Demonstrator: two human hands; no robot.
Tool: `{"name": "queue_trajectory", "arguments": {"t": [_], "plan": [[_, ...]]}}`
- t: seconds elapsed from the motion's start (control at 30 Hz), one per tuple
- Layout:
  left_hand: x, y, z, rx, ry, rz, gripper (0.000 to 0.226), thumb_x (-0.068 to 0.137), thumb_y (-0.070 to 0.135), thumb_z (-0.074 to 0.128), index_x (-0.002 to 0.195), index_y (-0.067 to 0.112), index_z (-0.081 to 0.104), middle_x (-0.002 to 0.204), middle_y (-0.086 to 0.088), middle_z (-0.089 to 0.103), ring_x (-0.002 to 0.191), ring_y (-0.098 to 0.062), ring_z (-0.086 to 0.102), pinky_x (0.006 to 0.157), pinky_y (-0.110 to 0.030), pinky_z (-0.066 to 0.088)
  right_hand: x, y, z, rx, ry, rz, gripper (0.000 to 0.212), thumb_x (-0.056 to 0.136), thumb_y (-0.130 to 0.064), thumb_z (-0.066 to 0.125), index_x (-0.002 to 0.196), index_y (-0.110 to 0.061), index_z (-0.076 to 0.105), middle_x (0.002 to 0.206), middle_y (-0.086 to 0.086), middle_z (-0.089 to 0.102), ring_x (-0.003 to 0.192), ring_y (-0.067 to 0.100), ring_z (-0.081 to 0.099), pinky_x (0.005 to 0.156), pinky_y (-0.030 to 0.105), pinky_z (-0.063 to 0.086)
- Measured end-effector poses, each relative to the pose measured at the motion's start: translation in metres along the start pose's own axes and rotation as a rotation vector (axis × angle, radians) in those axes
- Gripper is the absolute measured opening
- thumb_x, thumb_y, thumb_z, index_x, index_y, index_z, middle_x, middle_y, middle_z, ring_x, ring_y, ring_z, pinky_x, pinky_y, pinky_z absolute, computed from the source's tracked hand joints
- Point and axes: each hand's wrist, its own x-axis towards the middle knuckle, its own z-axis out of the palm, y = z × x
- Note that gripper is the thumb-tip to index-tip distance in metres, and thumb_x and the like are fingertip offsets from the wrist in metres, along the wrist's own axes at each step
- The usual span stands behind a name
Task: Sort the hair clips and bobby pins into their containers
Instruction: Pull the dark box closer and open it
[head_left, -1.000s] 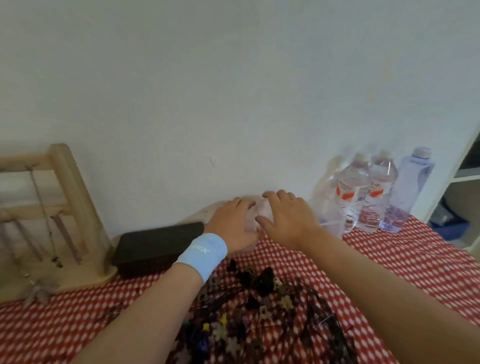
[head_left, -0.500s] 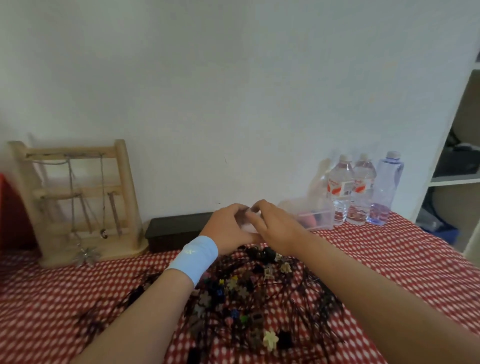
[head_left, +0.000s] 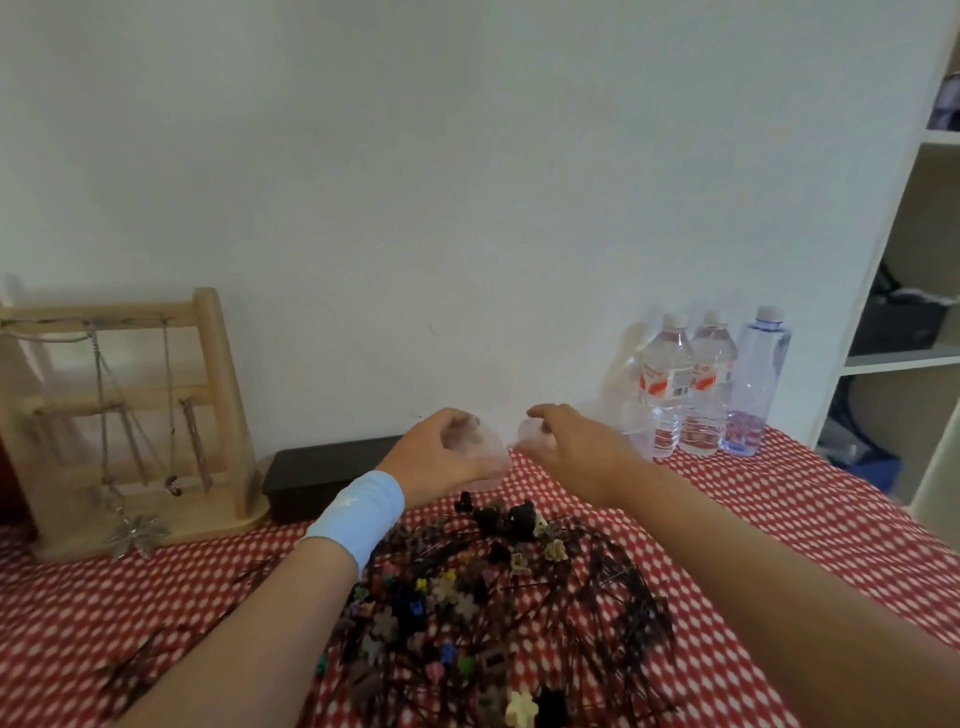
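We work at a table (head_left: 810, 499) under a red checked cloth, with a wooden rack (head_left: 130, 415) of necklaces at the far left, a black box (head_left: 322, 475) beside it and three bottles (head_left: 711, 384) at the far right against the wall. The pile (head_left: 498, 618) lies nearest us in the middle: a tangle of thin dark bobby pins with small flower-shaped clips scattered through it in black, cream, blue, yellow and pink. Nothing looks sorted yet. Beyond the pile each of us holds something: our left hand (head_left: 447, 452), above a blue wristband (head_left: 358, 512), is curled around a clear cup (head_left: 488, 457), and our right hand (head_left: 566, 441) pinches another clear cup (head_left: 531, 434) with fingers bent, the two just apart. Both are blurred, so we cannot tell if either has anything inside. The step, we judge, is setting out one container per kind. We should put them down upright, well apart and close behind the pile, so reaches stay short and pins do not stray into the wrong one; light cups like these tip easily.
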Motion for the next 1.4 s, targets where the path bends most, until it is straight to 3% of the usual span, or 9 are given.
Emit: {"name": "queue_trajectory", "arguments": {"t": [0.1,0.27,0.43,0.57,0.83,0.97,1.03,1.2,1.4], "plan": [[0.014,0.002,0.012,0.091,0.008,0.071,0.07,0.069,0.052,0.083,0.126,0.026,0.052,0.126,0.01,0.046,0.115,-0.01,0.048,0.099,-0.029,0.044,0.009,0.015,0.011,-0.15,-0.064,0.032,0.071,0.094,-0.07,0.043,0.151,-0.03,0.032,0.149,-0.003,0.049,0.124,0.022,0.059,0.099,0.043,0.048],[0.026,-0.005,0.025,0.079,0.009,0.094,0.073,0.073,0.047,0.081,0.134,0.03,0.043,0.126,0.008,0.048,0.114,-0.009,0.049,0.096,-0.028,0.046,0.021,0.026,0.026,-0.236,-0.144,0.02,0.066,0.092,-0.066,0.051,0.147,-0.031,0.039,0.145,-0.003,0.054,0.125,0.02,0.056,0.105,0.045,0.046],[0.024,-0.009,0.019,0.163,0.006,0.132,0.077,0.07,0.056,0.073,0.138,0.035,0.046,0.126,0.009,0.048,0.12,-0.011,0.046,0.105,-0.035,0.043,0.027,0.019,0.02,-0.02,-0.104,0.054,0.057,0.097,-0.043,0.057,0.15,-0.028,0.04,0.147,0.001,0.052,0.129,0.02,0.054,0.108,0.04,0.045],[0.011,-0.012,0.005,0.117,0.06,0.09,0.073,0.073,0.041,0.078,0.136,0.024,0.045,0.127,0.007,0.053,0.121,-0.01,0.049,0.099,-0.025,0.041,0.031,-0.021,0.016,0.185,-0.086,0.0,0.039,0.102,-0.021,0.047,0.14,-0.019,0.055,0.134,0.0,0.062,0.116,0.015,0.058,0.098,0.026,0.042],[-0.046,-0.045,-0.071,0.147,0.125,-0.051,0.092,0.069,0.047,0.084,0.139,0.027,0.028,0.119,0.009,0.054,0.106,-0.009,0.059,0.093,-0.025,0.047,0.034,-0.123,0.044,0.444,-0.117,-0.117,0.039,0.102,-0.024,0.05,0.138,-0.014,0.058,0.134,0.005,0.063,0.102,0.017,0.06,0.089,0.025,0.044],[-0.08,-0.075,-0.115,0.362,0.165,-0.13,0.06,0.065,0.057,0.078,0.111,0.024,0.059,0.107,0.004,0.066,0.09,-0.009,0.063,0.076,-0.031,0.054,0.041,-0.178,0.069,0.462,-0.202,-0.204,0.028,0.101,-0.021,0.052,0.116,-0.01,0.073,0.102,0.0,0.07,0.079,0.012,0.061,0.077,0.027,0.047],[-0.099,-0.088,-0.133,0.439,0.187,-0.174,0.059,0.067,0.06,0.075,0.112,0.023,0.062,0.109,0.008,0.063,0.1,-0.012,0.059,0.088,-0.036,0.053,0.044,-0.202,0.083,0.467,-0.255,-0.225,0.028,0.102,-0.021,0.051,0.104,-0.007,0.075,0.097,0.004,0.074,0.074,0.022,0.068,0.073,0.037,0.055],[-0.133,-0.108,-0.16,0.48,0.173,-0.367,0.113,0.046,0.083,0.056,0.142,0.025,0.045,0.14,-0.001,0.041,0.131,-0.024,0.042,0.11,-0.042,0.04,0.049,-0.241,0.11,0.386,-0.333,-0.267,0.036,0.1,-0.011,0.05,0.133,-0.012,0.065,0.137,0.005,0.063,0.124,0.019,0.058,0.1,0.024,0.042],[-0.15,-0.135,-0.171,0.635,0.024,-0.479,0.085,0.081,0.062,0.062,0.15,0.021,0.035,0.154,-0.006,0.036,0.139,-0.026,0.037,0.113,-0.039,0.035,0.046,-0.253,0.128,0.31,-0.426,-0.311,0.041,0.102,-0.019,0.053,0.142,-0.018,0.056,0.145,0.0,0.057,0.133,0.016,0.052,0.11,0.028,0.039]]}}
